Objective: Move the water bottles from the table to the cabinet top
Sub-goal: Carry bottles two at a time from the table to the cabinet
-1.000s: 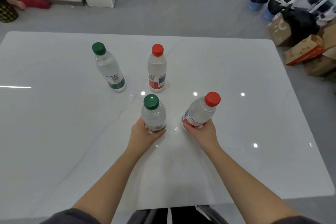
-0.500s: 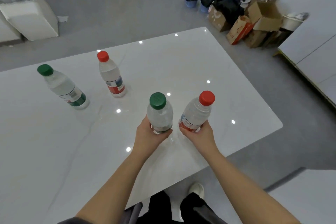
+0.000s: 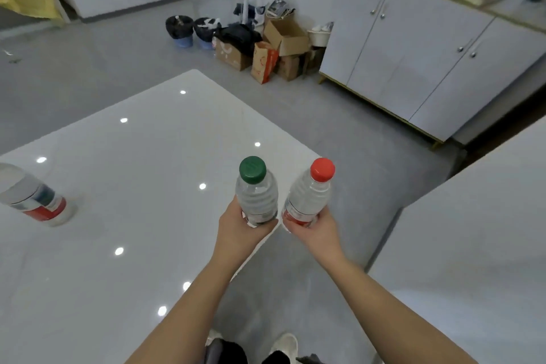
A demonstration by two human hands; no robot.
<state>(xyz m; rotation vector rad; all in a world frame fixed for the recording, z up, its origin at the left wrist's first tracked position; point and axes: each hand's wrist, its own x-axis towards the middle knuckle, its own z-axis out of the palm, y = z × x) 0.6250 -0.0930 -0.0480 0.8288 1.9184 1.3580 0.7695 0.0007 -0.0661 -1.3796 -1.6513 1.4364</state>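
1. The left hand [image 3: 239, 230] gripped the lower part of a green-capped bottle [image 3: 257, 198], fingers curled round it, at the near edge of the white table [image 3: 118, 186].
2. The right hand [image 3: 316, 227] held a red-capped bottle [image 3: 310, 195] the same way, tilted slightly right, just beside the first and past the table edge, over the floor.
3. Another bottle [image 3: 32, 198] with a red label stood on the table at the far left, its cap out of view.
4. The white cabinet [image 3: 413, 53] stood well apart across the floor, with cardboard boxes [image 3: 283, 38] beside it.
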